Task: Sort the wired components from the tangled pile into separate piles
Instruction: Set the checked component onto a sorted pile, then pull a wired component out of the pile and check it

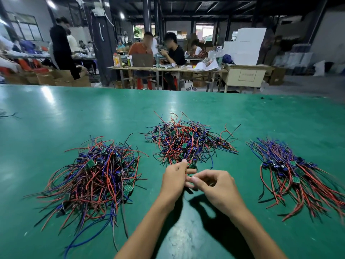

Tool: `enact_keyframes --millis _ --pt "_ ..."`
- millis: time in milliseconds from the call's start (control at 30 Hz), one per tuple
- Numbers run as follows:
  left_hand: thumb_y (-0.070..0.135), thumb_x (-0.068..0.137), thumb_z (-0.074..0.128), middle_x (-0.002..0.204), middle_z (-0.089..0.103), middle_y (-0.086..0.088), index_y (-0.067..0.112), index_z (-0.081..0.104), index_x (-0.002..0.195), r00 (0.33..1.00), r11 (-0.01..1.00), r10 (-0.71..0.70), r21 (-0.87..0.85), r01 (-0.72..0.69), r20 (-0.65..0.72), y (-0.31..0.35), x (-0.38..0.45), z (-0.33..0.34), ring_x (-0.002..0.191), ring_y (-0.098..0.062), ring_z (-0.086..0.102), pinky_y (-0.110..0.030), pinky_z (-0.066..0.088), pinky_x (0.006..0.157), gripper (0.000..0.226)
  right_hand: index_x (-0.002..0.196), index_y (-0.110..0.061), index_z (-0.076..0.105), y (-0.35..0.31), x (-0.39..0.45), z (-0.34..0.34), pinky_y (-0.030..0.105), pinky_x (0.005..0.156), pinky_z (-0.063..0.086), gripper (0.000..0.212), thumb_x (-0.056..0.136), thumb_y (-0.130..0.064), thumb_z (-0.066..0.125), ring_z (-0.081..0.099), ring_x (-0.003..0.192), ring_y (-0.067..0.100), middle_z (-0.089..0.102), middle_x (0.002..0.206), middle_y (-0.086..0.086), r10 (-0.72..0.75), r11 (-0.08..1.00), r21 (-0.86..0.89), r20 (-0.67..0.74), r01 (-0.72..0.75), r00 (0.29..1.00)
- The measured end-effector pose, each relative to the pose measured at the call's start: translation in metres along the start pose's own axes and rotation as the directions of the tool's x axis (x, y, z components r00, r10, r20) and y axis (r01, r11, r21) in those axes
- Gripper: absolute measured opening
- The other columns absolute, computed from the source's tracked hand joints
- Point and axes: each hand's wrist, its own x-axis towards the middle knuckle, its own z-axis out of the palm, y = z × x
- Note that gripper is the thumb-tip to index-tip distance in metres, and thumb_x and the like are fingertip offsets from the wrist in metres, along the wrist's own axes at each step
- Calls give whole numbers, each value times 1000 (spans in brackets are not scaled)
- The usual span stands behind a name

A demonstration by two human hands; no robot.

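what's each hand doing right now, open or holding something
Left hand: pinches wires at the near edge of the middle pile.
Right hand: fingers curled at the left fingertips; what it holds cannot be told.

My fingertips (194, 179) blur together, so I can't tell what they pinch. The right pile (298, 176) runs off the edge. Faces across the room are blurred out.
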Motion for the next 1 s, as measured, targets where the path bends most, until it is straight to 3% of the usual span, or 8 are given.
enact_keyframes --millis 133,233,333,433,633,800,900,1000 --pt "11 100 55 99 78 -12 -3 66 112 989 978 -79 -184 102 126 -2 3 -16 66 -21 66 -42 60 73 21 75 -40 79 -2 -3 1 27 81 55 12 81 -31 84 73 82 8 77 80 -16 -133 990 -14 177 138 975" --pt "11 98 57 100 79 -4 8 72 112 981 972 -82 -203 118 177 -1 1 -20 65 -11 60 -24 54 66 20 69 -38 77 -3 -2 -5 17 65 45 17 84 -45 76 61 63 0 72 66 -11 -205 977 91 134 194 970" --pt "16 96 60 94 78 1 13 78 103 972 965 -123 -203 165 202 -1 0 -24 64 -7 61 -16 53 64 19 65 -19 73 6 9 -9 24 59 37 44 97 -46 61 50 48 3 66 57 4 33 969 248 -101 -7 994" --pt "12 96 59 89 75 -2 10 80 100 941 924 -162 -288 250 297 -3 -4 -27 63 -8 64 -19 56 64 21 79 -20 77 15 16 -10 19 45 33 40 103 -40 53 43 38 -1 74 71 4 292 936 224 -60 -272 955" --pt "11 96 62 86 71 1 7 77 111 903 966 -150 -134 220 402 -5 -13 -26 60 -8 56 -17 52 63 22 92 -18 80 19 15 -11 18 46 43 20 97 -33 67 55 54 4 77 83 -7 325 790 567 -66 -233 943" --pt "23 100 60 86 69 0 6 71 117 864 981 -121 -72 178 489 -3 -21 -24 62 -8 55 -20 50 62 27 81 -18 80 17 13 -18 14 48 40 26 85 -43 74 48 53 4 75 74 0 152 875 476 -87 -93 985" --pt "9 98 60 94 72 -6 -3 61 128 847 986 -34 -119 114 531 -5 -25 -25 68 -12 64 -23 55 70 33 82 -16 79 20 13 -20 21 51 37 39 77 -54 74 42 55 7 63 61 -5 59 929 369 -87 -23 994" --pt "2 96 61 106 75 -15 -1 58 131 852 986 -17 -132 101 524 -6 -26 -26 85 -23 74 -28 59 76 35 81 -20 80 27 16 -20 28 58 34 27 85 -46 75 41 60 11 57 61 -6 46 959 285 -143 -3 989"
